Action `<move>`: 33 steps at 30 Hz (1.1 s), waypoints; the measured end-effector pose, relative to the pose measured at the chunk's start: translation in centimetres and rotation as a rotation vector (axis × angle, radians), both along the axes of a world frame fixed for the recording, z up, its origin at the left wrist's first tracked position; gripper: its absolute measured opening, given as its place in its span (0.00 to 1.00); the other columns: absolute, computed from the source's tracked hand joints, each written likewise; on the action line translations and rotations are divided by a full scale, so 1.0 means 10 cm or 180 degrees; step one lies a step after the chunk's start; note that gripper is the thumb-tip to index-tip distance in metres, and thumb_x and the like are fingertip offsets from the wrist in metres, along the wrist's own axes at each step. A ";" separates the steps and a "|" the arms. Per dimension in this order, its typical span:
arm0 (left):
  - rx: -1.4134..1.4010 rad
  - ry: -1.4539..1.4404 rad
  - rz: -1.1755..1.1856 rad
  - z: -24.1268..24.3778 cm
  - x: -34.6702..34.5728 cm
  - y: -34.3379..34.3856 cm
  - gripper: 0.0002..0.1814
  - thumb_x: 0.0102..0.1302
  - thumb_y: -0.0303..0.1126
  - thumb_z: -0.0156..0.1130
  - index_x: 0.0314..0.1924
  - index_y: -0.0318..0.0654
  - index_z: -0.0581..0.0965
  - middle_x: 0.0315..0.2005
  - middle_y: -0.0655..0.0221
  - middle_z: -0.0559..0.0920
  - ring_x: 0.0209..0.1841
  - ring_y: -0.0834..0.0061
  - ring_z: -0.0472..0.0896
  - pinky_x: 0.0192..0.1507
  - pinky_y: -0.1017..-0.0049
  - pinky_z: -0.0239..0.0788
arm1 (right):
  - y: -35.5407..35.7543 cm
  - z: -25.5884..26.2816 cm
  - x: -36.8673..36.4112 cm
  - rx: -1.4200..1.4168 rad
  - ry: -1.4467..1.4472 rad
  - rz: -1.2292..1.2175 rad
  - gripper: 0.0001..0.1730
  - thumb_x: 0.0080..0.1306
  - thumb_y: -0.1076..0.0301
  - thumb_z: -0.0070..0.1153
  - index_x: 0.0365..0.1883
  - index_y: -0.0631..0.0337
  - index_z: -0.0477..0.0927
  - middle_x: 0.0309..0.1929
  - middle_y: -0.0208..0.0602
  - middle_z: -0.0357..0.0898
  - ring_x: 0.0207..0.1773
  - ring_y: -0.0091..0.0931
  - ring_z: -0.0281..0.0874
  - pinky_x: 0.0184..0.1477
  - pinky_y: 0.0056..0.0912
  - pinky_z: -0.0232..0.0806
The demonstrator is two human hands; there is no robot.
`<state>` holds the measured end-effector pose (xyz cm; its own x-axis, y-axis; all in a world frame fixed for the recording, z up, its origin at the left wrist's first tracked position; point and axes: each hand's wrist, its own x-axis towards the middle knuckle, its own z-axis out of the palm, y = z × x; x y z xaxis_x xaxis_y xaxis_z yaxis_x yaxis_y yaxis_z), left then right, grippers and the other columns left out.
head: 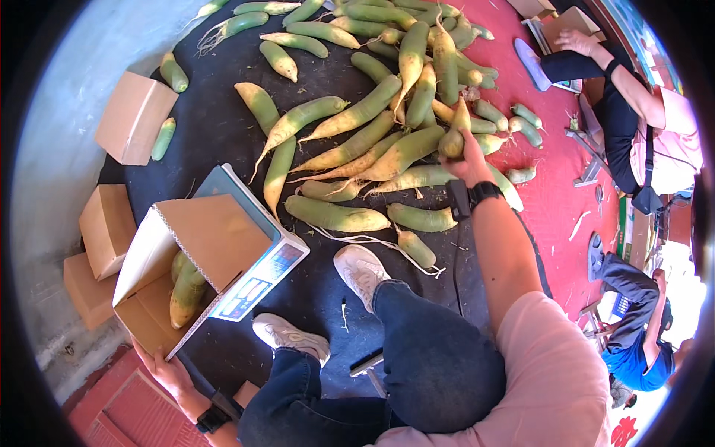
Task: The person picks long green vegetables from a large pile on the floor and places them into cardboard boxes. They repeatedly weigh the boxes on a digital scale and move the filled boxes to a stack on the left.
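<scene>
My right hand [466, 159] is closed around a short green radish [451, 143] at the right side of a large pile of long green-and-white radishes [357, 148] on a dark cloth. My left hand [167, 371] holds the lower edge of an open cardboard box [215, 229] at the lower left; its fingertips are partly hidden beneath the box. Inside the box lie green radishes [188, 293]. The box rests tilted on a digital scale [290, 251], whose display faces me.
Closed cardboard boxes [134, 117] stand along the wall at left. White string [357, 237] lies before my shoes. A small stool [367, 363] is between my legs. At right, two people sit on the red floor side, one touching a box [572, 28].
</scene>
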<state>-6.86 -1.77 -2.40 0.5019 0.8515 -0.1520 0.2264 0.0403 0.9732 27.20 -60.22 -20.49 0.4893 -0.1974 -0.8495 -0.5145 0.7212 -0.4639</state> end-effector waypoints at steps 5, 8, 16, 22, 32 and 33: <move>-0.0019 0.0054 0.0094 0.06 0.08 -0.11 0.35 0.60 0.20 0.41 0.70 0.39 0.56 0.67 0.61 0.61 0.67 0.64 0.62 0.64 0.70 0.58 | 0.12 -0.10 -0.66 -0.0308 -0.0054 0.0499 0.22 0.56 0.60 0.63 0.47 0.54 0.71 0.39 0.35 0.75 0.41 0.31 0.74 0.39 0.43 0.71; -0.0051 -0.0003 0.0029 0.05 0.08 -0.11 0.36 0.59 0.19 0.41 0.71 0.40 0.56 0.67 0.59 0.60 0.67 0.61 0.60 0.66 0.64 0.55 | 0.27 -0.19 -0.98 -0.1426 -0.0362 0.0830 0.30 0.53 0.65 0.65 0.50 0.66 0.66 0.45 0.43 0.71 0.46 0.36 0.74 0.45 0.45 0.71; 0.2348 0.1432 -0.0916 -0.10 -0.29 0.23 0.26 0.62 0.17 0.46 0.62 0.31 0.67 0.68 0.57 0.61 0.67 0.60 0.62 0.65 0.67 0.60 | 0.21 -0.38 0.04 -0.5691 -0.1882 0.1868 0.40 0.52 0.55 0.64 0.56 0.71 0.64 0.50 0.61 0.68 0.57 0.51 0.62 0.61 0.51 0.55; 0.2418 0.1248 -0.0981 0.01 -0.15 0.14 0.21 0.61 0.15 0.48 0.55 0.25 0.73 0.68 0.55 0.60 0.67 0.57 0.64 0.63 0.68 0.63 | 0.64 -0.51 0.98 -0.5367 0.0421 0.3767 0.52 0.53 0.42 0.64 0.57 0.83 0.59 0.62 0.61 0.58 0.65 0.47 0.59 0.62 0.41 0.61; 0.2854 0.1573 -0.1236 -0.02 -0.22 0.13 0.32 0.61 0.19 0.40 0.68 0.30 0.58 0.66 0.58 0.62 0.67 0.65 0.61 0.67 0.68 0.53 | 0.90 0.91 -0.27 0.0163 -0.1617 0.1636 0.25 0.63 0.72 0.55 0.57 0.66 0.65 0.49 0.40 0.74 0.45 0.32 0.75 0.49 0.37 0.70; 0.2843 0.1590 -0.1254 -0.02 -0.24 0.14 0.32 0.61 0.19 0.39 0.68 0.30 0.58 0.66 0.57 0.62 0.68 0.63 0.61 0.68 0.67 0.52 | 1.08 1.17 -0.42 -0.0009 -0.1856 0.2058 0.26 0.62 0.72 0.56 0.58 0.65 0.64 0.49 0.40 0.74 0.45 0.32 0.75 0.49 0.37 0.70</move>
<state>-9.30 -0.33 -2.63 0.8165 0.5493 0.1780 0.4457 -0.7955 0.4105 23.02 -49.46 -8.77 0.8629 0.2678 -0.4285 -0.5026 0.3679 -0.7823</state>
